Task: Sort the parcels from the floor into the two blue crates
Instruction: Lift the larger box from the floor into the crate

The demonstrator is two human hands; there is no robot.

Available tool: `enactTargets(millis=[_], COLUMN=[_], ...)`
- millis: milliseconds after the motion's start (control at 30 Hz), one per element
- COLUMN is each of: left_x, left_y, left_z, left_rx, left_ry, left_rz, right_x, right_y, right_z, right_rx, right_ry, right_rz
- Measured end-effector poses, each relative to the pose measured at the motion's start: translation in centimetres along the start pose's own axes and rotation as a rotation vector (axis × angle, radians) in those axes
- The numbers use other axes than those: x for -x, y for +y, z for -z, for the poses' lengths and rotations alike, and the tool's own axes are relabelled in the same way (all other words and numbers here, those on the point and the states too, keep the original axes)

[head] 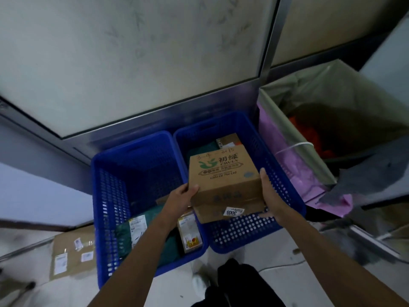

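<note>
Two blue perforated crates stand side by side against the wall, the left crate (pixel 104 196) and the right crate (pixel 243 233). I hold a brown cardboard box (pixel 221 173) with green printing over the near part of the right crate. My left hand (pixel 183 198) grips its left lower corner and my right hand (pixel 271 196) clasps its right side. Under it a flatter cardboard parcel (pixel 230 212) with a "3005" sticker shows. The left crate holds a green bagged parcel (pixel 141 235) and a small labelled carton (pixel 189 231). Deeper in the right crate lie a dark green parcel (pixel 205 148) and a brown box (pixel 228 139).
A flat cardboard parcel (pixel 70 251) with labels lies on the floor left of the crates. A large open box (pixel 327 120) lined with pink and grey plastic stands to the right, with a grey bag (pixel 365 180) beside it. My dark-trousered leg (pixel 234 282) is below.
</note>
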State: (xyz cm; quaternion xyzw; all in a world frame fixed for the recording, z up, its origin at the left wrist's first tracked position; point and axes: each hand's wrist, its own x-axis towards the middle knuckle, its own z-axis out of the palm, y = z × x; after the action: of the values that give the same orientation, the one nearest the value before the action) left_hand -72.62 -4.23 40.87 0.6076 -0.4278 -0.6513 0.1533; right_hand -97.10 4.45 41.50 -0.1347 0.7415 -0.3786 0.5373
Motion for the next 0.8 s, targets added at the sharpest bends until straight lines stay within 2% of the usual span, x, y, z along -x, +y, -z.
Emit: enactTargets(millis=[133,233,333,467,800], left_x=[-0.9,-1.7,-3.5,-7.3,-14.8], left_y=[0.3,1.3,1.8,2.3,2.0], left_z=[-1.3,-1.9,-2.1,-2.9,-5.5], left_rx=[0.052,0.078,-0.025,-0.126,-0.120], left_ry=[-0.032,-0.031,-0.038,-0.022,0.044], left_rz=[-0.001,0.001,-0.022,0.036,0.046], right_x=[-2.0,-3.4,-6.4,-11.7,-22.0], right_y=[-0.9,-2.5,-3.5,-4.6,-3.8], right_z=[0.8,0.8,1.0,0.8,1.0], right_rx=[0.005,0.053,0.055,0.153,0.163], right_ry=[-0.002,-0.133,-0.159,-0.207,-0.272], right_rz=[0.041,-0.032,-0.053,-0.107,-0.118])
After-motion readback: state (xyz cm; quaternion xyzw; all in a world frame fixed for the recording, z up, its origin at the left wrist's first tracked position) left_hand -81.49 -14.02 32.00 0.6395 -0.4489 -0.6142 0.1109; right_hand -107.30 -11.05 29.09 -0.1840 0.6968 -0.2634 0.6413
